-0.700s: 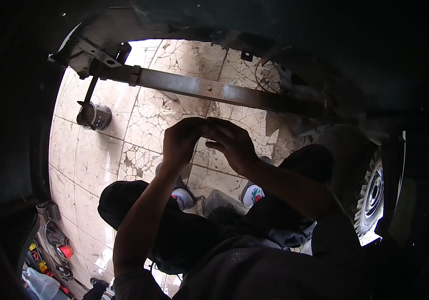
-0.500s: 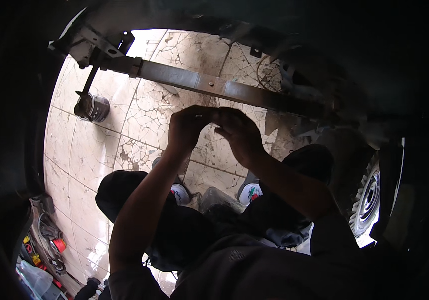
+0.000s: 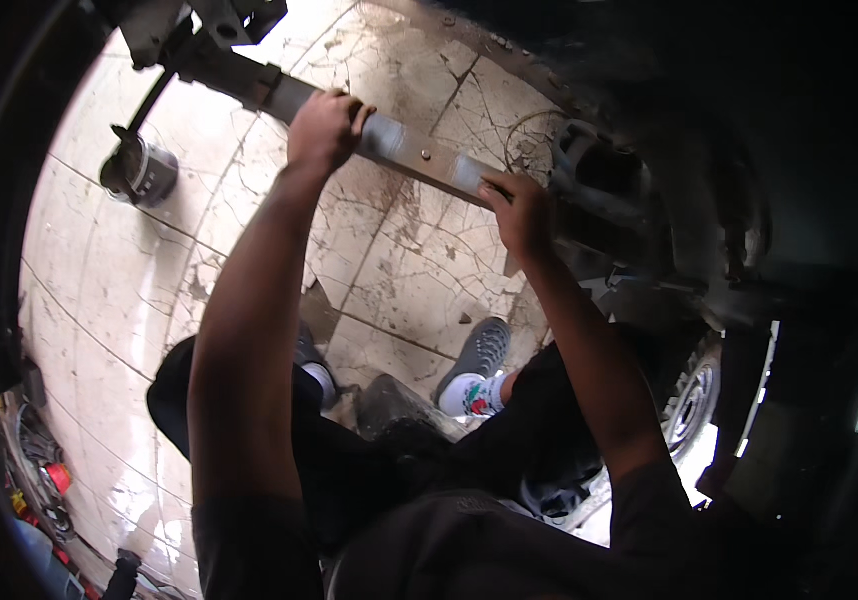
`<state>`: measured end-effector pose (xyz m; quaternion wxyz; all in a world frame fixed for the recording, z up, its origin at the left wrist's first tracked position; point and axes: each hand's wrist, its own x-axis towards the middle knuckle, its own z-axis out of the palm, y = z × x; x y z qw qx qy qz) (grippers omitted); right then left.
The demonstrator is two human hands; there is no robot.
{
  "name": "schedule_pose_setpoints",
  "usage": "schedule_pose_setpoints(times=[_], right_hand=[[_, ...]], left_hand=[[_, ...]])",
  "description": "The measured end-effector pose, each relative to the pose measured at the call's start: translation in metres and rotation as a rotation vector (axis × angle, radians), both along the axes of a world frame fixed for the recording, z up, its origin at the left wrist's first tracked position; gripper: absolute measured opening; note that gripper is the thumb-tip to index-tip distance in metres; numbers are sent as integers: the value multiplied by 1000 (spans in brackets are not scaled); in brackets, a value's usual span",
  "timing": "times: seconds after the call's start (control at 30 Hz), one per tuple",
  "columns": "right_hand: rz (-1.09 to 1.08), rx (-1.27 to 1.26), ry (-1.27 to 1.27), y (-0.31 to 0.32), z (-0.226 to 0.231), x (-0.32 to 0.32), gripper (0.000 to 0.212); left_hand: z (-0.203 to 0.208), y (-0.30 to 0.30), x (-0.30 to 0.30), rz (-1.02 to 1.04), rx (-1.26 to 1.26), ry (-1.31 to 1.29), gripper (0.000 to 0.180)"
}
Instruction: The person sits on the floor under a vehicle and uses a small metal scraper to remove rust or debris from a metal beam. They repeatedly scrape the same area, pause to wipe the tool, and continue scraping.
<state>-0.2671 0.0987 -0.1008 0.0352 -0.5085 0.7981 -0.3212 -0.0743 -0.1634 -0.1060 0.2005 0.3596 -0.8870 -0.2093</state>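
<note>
A long flat leaf spring (image 3: 404, 155) runs slantwise across the upper middle, from the upper left down to the right, with a small bolt head at its centre and pale grey patches on either side. My left hand (image 3: 323, 132) is closed over the spring left of that bolt, its fingers wrapped over the far edge. To the right of the bolt, my right hand (image 3: 524, 212) grips the same spring, its thumb along the near side. The spring's left end meets a dark metal bracket (image 3: 234, 25); its right end is lost in shadow.
A paint can (image 3: 157, 180) stands on the cracked tile floor (image 3: 389, 255) at the left. Dark vehicle bodywork surrounds the view, with a wheel (image 3: 694, 395) at the right. Tools and a red object (image 3: 57, 477) lie at the lower left. My feet rest below the spring.
My hands were together below the leaf spring; they have moved apart and up and taken hold of it on both sides of the bolt. The view has shifted too.
</note>
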Motion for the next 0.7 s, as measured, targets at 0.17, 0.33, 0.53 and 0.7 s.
schedule_pose_setpoints(times=[0.17,0.33,0.53,0.7], right_hand=[[2,140,99,-30,-6,1,23],[-10,37,185,-35,-13,6,23],[-9,99,179,-19,-18,18,22],[-27,74,199,-36,-15,1,22]], left_hand=[[10,-38,-21,-90,150,-250,37],[-19,-44,-21,-115,-347,-88,41],[-13,-46,-31,-85,-229,-429,44],[-21,-55,-42,-47,-108,-366,35]])
